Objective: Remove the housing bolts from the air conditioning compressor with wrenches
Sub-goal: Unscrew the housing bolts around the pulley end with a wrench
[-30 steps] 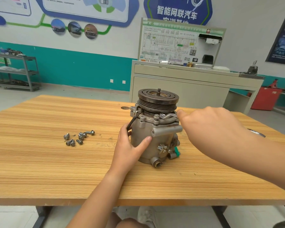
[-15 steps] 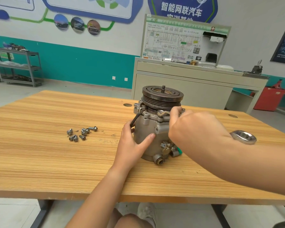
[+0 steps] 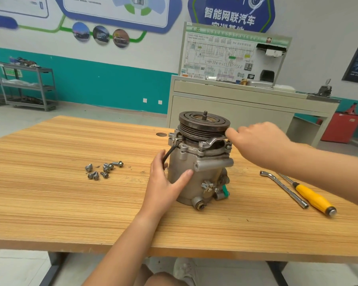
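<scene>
Compressor (image 3: 198, 166), upright mid-tabletop (image 3: 50, 203): my left hand (image 3: 165, 186) grips its body, thumb across the front. Bent wrench (image 3: 283, 188) and yellow-handled screwdriver (image 3: 312, 197) lie to the right, loose bolts (image 3: 103, 169) clustered left. Right hand (image 3: 260, 143) is at the top flange's right-side bolt, fingertips hidden, grasp unclear. Advice: brace the body firmly, turn squarely, lift the bolt straight out.

The compressor (image 3: 194, 178) is showing dull grey cast metal, matt and slightly grainy; its pulley (image 3: 204, 125) is looking darker, worn steel, ribbed with grooves; the bolts (image 3: 106, 168) are glinting, bright smooth metal; the table (image 3: 60, 203) is showing streaky wood grain, satin-smooth; the wrench (image 3: 283, 189) is gleaming like polished chrome; the screwdriver (image 3: 311, 196) is wearing a glossy yellow plastic handle.
</scene>
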`<state>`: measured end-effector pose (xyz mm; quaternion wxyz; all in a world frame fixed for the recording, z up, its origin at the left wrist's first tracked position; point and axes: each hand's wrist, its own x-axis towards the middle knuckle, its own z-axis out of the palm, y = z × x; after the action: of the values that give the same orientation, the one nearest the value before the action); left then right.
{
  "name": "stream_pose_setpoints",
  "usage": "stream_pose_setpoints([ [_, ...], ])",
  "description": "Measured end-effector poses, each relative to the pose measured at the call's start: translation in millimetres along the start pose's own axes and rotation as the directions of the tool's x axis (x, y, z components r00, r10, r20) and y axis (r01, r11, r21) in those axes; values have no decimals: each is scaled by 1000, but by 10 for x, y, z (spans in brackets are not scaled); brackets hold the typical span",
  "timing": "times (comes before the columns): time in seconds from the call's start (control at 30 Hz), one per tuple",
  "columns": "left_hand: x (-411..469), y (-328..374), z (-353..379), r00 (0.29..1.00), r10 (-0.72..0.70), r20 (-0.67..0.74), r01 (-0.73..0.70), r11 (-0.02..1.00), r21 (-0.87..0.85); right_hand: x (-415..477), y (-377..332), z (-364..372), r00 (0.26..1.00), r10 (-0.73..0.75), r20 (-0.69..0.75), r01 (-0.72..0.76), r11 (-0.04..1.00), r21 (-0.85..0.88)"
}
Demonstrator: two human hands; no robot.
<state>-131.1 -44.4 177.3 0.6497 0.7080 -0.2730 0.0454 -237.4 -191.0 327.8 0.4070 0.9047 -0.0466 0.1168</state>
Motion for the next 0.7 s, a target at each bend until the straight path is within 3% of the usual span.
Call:
stream_pose_setpoints([
  [0.03, -15, 31, -13, 999, 20, -48, -22, 999, -35, -10, 0, 93, 996, 6, -91, -3, 999, 33],
  [0.1, -58, 125, -30, 976, 117, -185, -132, 988, -74, -127, 21, 250, 927, 168, -334, -68, 954, 291],
  [0.17, -87, 253, -14, 915, 273, -296, -293, 956, -27, -289, 6, 383, 805, 446, -393, -123, 772, 624],
  [0.23, -72, 421, 39, 870, 373, -322, -378, 924, 49, -397, -103, 493, 740, 621, -258, -127, 505, 853],
  [0.3, -32, 585, 114, 888, 371, -270, -349, 928, 127, -454, -243, 581, 708, 693, -135, -134, 320, 938],
  [0.43, 26, 723, 234, 918, 313, -244, -228, 919, 320, -480, -428, 714, 710, 703, 39, -127, 73, 989],
  [0.57, 47, 765, 277, 924, 247, -293, -155, 940, 302, -475, -502, 799, 696, 676, 241, -142, -200, 969],
  [0.7, 22, 814, 285, 931, 227, -286, -161, 958, 237, -452, -553, 876, 698, 623, 353, -162, -343, 925],
])
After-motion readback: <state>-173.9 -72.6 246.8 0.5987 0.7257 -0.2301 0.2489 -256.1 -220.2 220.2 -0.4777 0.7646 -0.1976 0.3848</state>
